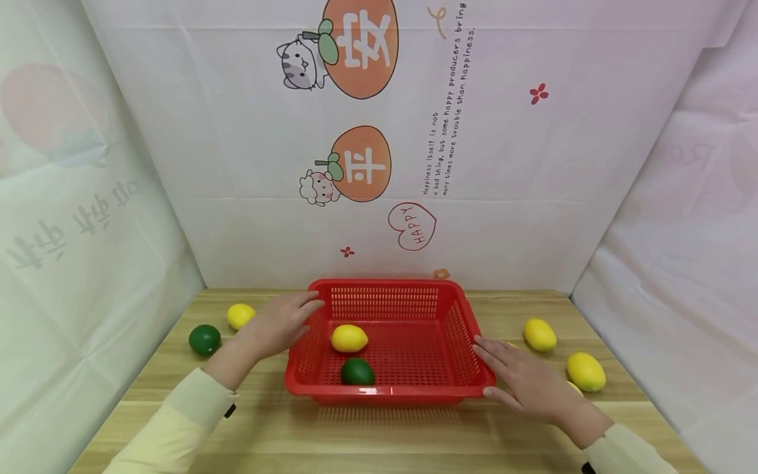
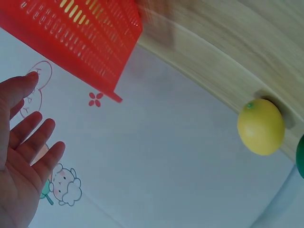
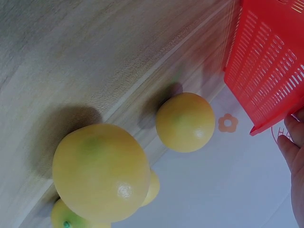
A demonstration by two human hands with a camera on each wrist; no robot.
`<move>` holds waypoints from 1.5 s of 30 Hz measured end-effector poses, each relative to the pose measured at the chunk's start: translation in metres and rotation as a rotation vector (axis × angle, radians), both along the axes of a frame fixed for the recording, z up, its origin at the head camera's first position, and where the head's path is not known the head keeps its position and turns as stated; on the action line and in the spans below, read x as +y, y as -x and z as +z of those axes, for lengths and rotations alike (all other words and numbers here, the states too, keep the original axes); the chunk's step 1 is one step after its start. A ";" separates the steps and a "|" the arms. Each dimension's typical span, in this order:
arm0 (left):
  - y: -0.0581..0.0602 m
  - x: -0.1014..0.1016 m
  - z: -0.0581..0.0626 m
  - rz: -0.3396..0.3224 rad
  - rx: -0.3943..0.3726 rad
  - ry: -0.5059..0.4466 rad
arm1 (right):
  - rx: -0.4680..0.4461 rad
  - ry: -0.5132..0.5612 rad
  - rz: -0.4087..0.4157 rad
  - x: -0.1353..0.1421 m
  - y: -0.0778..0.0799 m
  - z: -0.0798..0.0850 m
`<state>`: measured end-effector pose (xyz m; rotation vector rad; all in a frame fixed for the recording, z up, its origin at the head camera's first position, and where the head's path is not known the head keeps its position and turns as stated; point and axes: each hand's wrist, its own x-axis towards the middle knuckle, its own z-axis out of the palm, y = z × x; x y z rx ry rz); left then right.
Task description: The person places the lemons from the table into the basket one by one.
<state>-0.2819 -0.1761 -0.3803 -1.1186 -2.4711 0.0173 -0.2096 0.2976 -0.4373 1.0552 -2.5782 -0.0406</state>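
Observation:
A red plastic basket [image 1: 403, 392] with slotted walls sits on the wooden table. Inside it, toward the left, lie a yellow lemon [image 1: 349, 338] and, nearer me, a dark green lime [image 1: 358, 372]. My left hand [image 1: 278, 326] hovers beside the basket's left rim, fingers loosely extended and holding nothing. In the left wrist view the fingers [image 2: 46, 159] spread apart below the basket wall [image 2: 90, 52]. On the opposite side, my right hand [image 1: 527, 380] has its straight fingertips at the right rim. The right wrist view shows those fingers [image 3: 289, 149] against the basket's edge.
Left of the basket are a lemon [image 1: 241, 316] and a green lime [image 1: 204, 340]. To the right lie several lemons, including one farther back [image 1: 539, 334] and one nearer [image 1: 586, 372]; others are partly hidden by my right hand. White printed cloth [image 1: 503, 230] walls the table's back and sides.

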 end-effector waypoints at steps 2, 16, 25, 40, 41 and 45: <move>0.000 -0.004 -0.001 0.004 0.011 -0.015 | -0.001 -0.003 -0.001 0.000 0.000 0.000; -0.003 -0.035 -0.002 0.072 0.061 -0.038 | -0.008 -0.004 -0.002 0.000 0.001 -0.001; -0.006 -0.061 -0.007 0.109 0.058 -0.050 | -0.012 -0.005 -0.001 0.000 0.002 -0.002; -0.011 -0.109 -0.016 0.142 0.055 -0.116 | 0.005 -0.001 0.000 0.000 0.001 0.001; -0.011 -0.112 -0.016 0.153 0.051 -0.110 | 0.005 -0.002 -0.002 0.000 0.001 0.001; -0.012 -0.123 -0.020 0.194 0.050 -0.086 | -0.003 -0.004 -0.010 -0.001 -0.001 0.002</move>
